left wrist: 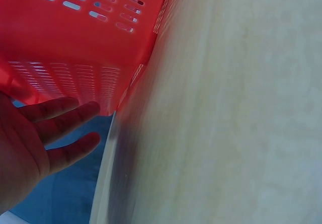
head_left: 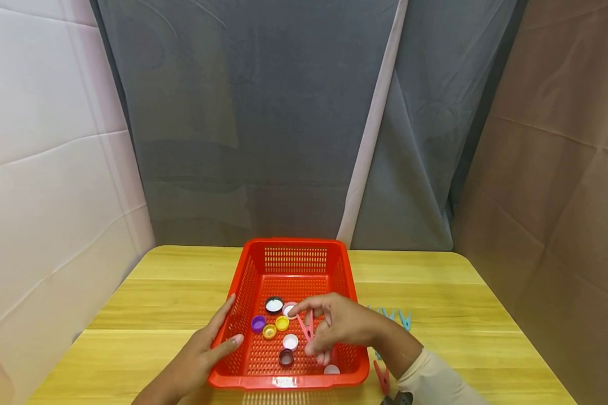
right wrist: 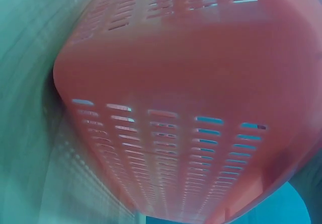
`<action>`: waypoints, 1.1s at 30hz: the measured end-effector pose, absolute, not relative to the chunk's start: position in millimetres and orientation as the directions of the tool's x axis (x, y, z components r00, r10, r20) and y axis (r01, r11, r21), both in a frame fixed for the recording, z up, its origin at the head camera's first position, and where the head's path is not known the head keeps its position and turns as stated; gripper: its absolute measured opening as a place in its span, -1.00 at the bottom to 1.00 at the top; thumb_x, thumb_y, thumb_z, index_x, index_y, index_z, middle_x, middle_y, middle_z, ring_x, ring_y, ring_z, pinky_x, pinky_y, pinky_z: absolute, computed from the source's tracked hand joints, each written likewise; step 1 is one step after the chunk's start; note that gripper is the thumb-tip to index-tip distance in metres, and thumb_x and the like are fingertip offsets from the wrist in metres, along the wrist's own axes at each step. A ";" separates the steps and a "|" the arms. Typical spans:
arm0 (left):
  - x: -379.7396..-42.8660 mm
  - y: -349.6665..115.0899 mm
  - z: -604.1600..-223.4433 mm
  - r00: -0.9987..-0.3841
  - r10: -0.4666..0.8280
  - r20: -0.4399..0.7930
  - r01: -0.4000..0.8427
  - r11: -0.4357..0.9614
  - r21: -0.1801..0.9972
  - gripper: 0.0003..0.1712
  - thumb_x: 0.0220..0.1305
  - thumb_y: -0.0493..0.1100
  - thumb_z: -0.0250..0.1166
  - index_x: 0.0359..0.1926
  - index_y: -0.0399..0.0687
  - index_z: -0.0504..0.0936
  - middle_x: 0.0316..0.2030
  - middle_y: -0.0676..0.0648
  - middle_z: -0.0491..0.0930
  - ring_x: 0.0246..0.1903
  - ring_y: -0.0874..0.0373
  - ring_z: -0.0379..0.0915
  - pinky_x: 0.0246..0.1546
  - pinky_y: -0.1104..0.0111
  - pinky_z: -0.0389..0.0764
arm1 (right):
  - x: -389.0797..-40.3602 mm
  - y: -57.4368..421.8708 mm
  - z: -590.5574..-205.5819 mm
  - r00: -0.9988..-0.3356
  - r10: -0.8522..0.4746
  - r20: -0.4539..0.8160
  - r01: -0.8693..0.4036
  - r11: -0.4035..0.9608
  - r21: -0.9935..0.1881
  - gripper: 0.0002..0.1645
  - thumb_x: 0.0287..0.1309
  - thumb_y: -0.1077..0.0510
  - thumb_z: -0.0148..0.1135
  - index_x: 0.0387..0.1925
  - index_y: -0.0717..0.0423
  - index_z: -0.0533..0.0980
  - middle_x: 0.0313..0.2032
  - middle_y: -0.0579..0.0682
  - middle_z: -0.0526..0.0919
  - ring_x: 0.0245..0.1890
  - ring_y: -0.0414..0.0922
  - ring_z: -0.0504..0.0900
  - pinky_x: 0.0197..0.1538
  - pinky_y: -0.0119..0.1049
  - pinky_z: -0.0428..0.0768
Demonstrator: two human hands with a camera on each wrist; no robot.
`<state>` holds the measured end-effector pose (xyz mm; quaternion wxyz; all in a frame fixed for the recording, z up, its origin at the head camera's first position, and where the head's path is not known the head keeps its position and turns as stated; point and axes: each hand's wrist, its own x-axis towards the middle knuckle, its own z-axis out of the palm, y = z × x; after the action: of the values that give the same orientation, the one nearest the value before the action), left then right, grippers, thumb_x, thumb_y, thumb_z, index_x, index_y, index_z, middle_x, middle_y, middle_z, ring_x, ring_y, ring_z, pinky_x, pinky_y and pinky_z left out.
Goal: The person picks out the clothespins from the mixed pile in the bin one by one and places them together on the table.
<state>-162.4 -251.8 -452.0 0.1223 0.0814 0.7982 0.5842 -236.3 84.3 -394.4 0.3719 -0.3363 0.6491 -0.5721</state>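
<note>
A red plastic basket point(head_left: 291, 382) stands on the table with several bottle caps inside, among them a purple cap point(head_left: 258, 323), a yellow cap point(head_left: 282, 323) and a dark brown cap point(head_left: 286, 357). My right hand point(head_left: 339, 323) reaches over the basket's right part and pinches a pink clothespin point(head_left: 306, 326) above the caps. At the basket's left side, my left hand point(head_left: 200, 351) rests with the thumb over the rim and the fingers along the outside wall. Those fingers point(left wrist: 65, 128) look nearly straight in the left wrist view. The right wrist view shows the basket's outer wall point(right wrist: 166, 63), not the hand.
Right of the basket lie several blue clothespins point(head_left: 404, 319), partly behind my right forearm. A red clothespin point(head_left: 382, 377) lies near the basket's front right corner. The wooden table point(head_left: 147, 298) is bounded by a grey curtain point(head_left: 284, 140) behind and cloth at both sides.
</note>
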 end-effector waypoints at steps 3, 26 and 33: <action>-162.5 -251.8 -451.3 -0.956 0.276 -0.099 -0.013 0.300 0.954 0.05 0.63 0.00 0.24 0.81 0.20 -0.25 0.58 -0.61 0.14 -0.04 -0.08 0.82 -0.14 0.11 0.90 | -235.9 84.4 -394.1 -0.484 -0.871 -0.089 0.013 0.095 -0.995 -0.21 0.24 0.42 0.49 0.46 0.19 0.44 -0.44 -0.06 0.81 -0.52 -0.24 0.81 -0.32 -0.36 0.83; -162.3 -253.3 -452.9 -0.956 0.282 -0.083 -0.005 0.267 0.964 0.02 0.66 -0.04 0.21 0.81 0.21 -0.27 0.60 -0.64 0.07 -0.02 -0.15 0.82 -0.16 0.09 0.90 | -226.6 112.4 -384.3 -0.621 -0.776 0.107 -0.434 0.227 -0.872 -0.16 0.22 0.17 0.63 0.47 0.11 0.47 -0.09 -0.01 0.59 -0.17 -0.19 0.62 0.05 -0.25 0.77; -162.3 -251.5 -451.4 -0.956 0.273 -0.105 -0.023 0.286 0.958 0.05 0.64 -0.01 0.24 0.81 0.22 -0.25 0.61 -0.61 0.09 -0.03 -0.11 0.82 -0.15 0.10 0.90 | -225.9 126.0 -388.0 -0.621 -0.774 0.123 -0.425 0.201 -0.883 -0.34 0.17 0.17 0.66 0.27 0.10 0.57 -0.11 0.01 0.60 -0.16 -0.18 0.63 0.00 -0.34 0.74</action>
<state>-162.3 -251.5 -451.4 0.1251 0.0788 0.7920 0.5923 -225.9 126.0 -388.0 0.1776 -0.3972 0.7543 -0.4917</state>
